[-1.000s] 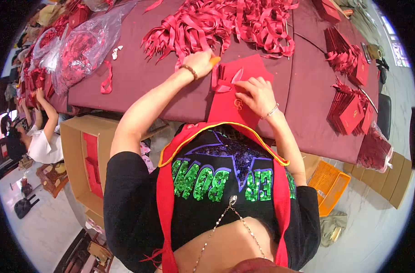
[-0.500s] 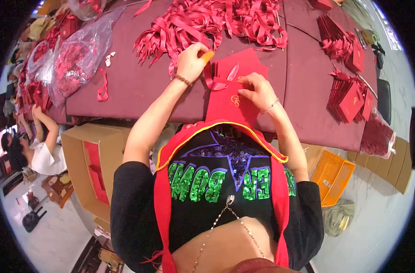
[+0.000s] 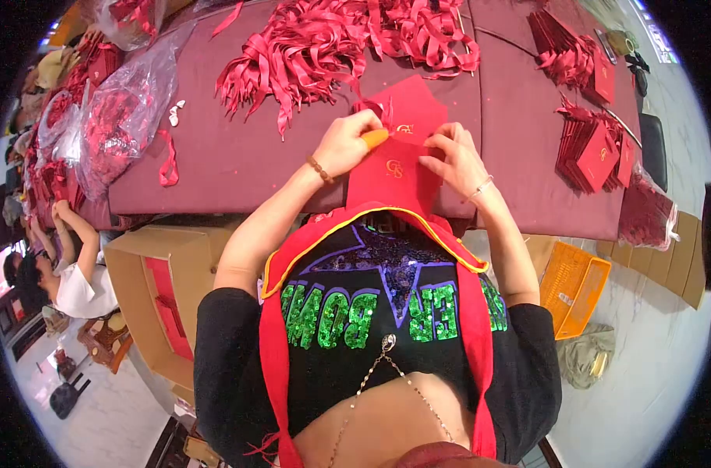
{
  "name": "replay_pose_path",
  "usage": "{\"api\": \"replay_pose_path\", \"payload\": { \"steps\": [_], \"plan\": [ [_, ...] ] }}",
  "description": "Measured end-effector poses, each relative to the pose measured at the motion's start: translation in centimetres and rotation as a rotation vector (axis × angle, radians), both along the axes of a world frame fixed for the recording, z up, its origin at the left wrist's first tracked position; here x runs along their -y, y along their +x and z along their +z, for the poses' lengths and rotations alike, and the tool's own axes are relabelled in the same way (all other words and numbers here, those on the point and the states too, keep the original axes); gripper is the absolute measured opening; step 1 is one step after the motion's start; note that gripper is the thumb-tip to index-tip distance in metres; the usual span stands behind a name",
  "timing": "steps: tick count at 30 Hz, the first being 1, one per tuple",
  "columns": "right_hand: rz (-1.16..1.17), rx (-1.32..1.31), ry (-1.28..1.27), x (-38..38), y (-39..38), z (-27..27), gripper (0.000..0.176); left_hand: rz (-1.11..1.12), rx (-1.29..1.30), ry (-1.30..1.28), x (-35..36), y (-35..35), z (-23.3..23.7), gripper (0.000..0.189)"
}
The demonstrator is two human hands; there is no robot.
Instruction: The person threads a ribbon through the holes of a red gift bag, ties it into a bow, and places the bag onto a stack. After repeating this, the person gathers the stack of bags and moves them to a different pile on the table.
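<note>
A flat red paper bag with gold letters lies against the table's near edge, in front of my body. Just beyond it, another red paper bag is partly covered. My left hand, with a yellow cover on one finger, pinches at the top left of the near bag, by a bit of red ribbon. What exactly sits between those fingertips is hidden. At the top right edge of the bag, my right hand has thumb and forefinger closed on the red paper.
A heap of red ribbons lies at the far side of the maroon table. Stacked red bags are on the right. Plastic bags lie left. Below stand a cardboard box and an orange crate. Another person works at left.
My left hand has come down and right from the raised ribbon to the bag's top edge. My right hand has shifted slightly right and down. The ribbon loop no longer stands up, and more gold lettering shows.
</note>
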State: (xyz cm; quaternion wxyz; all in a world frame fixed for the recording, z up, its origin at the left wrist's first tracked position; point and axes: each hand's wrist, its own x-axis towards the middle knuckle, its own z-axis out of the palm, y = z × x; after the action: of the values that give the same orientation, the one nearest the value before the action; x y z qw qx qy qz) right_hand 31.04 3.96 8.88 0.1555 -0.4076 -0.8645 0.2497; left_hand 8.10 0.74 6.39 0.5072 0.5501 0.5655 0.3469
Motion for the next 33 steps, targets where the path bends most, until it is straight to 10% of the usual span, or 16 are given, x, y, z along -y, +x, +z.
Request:
{"api": "replay_pose_path", "payload": {
  "steps": [6,13,20,33],
  "plan": [
    [-0.157,-0.099,-0.219,0.8,0.4,0.1,0.024,0.625,0.533,0.305,-0.7,-3.6,0.0,0.014],
    [-0.106,-0.034,0.07,1.5,-1.0,1.4,0.02,0.441,0.843,0.276,1.9,-3.9,3.2,0.018],
    [-0.001,-0.166,-0.516,-2.9,-1.5,0.1,0.021,0.045,0.381,-0.144,2.1,-0.7,4.3,0.025],
    [-0.197,-0.358,-1.077,-1.3,-1.4,-1.8,0.021,0.061,-0.26,0.292,2.8,1.3,0.0,0.017]
  ]
}}
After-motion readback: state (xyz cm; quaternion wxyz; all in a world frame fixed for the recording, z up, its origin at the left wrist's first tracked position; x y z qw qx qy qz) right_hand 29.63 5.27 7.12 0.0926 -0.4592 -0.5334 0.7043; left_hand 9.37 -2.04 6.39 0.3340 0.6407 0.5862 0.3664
